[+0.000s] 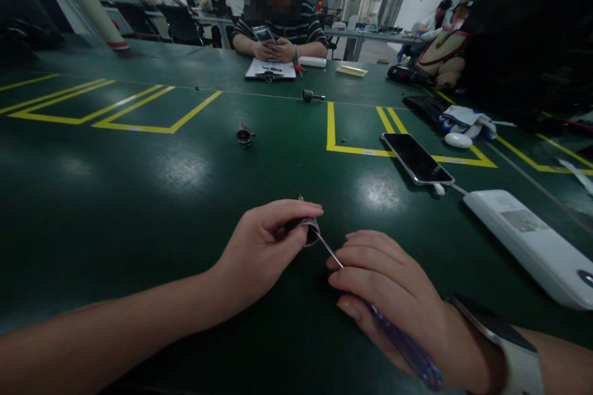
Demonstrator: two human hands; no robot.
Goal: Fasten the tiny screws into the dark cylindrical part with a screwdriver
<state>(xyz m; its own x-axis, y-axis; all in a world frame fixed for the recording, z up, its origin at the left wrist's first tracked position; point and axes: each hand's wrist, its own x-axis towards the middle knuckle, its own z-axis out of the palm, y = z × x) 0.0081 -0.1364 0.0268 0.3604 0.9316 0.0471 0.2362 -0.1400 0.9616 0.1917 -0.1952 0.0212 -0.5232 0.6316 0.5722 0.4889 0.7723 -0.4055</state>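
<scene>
A: Where's the metal cup [311, 238]?

B: Just below the middle of the frame. The left hand [266, 247] has its grip closed around it, thumb on the near side, fingers over the top, mouth facing the lower right.

A: And the right hand [384, 284]?

B: Lower right of the frame, its grip wrapped round a screwdriver [407, 352] with a see-through purple handle. The shaft slants into the cup's mouth. The tip is hidden, so I can't tell whether it's seated on anything.

A: What might go wrong?

B: Slipping, I'd say. If the tip isn't seated squarely, a hard push could skid it off the metal towards the left thumb, which sits right beside the shaft.

A: Could the cup turn too?

B: Probably, if the fingers pinch too lightly; it looks smooth and round. Anything small that came loose could roll away over the dark tabletop [115, 228] and be hard to spot, like that tiny dark piece [343, 140] inside the yellow tape [330, 126], right of centre in the upper half.
</scene>
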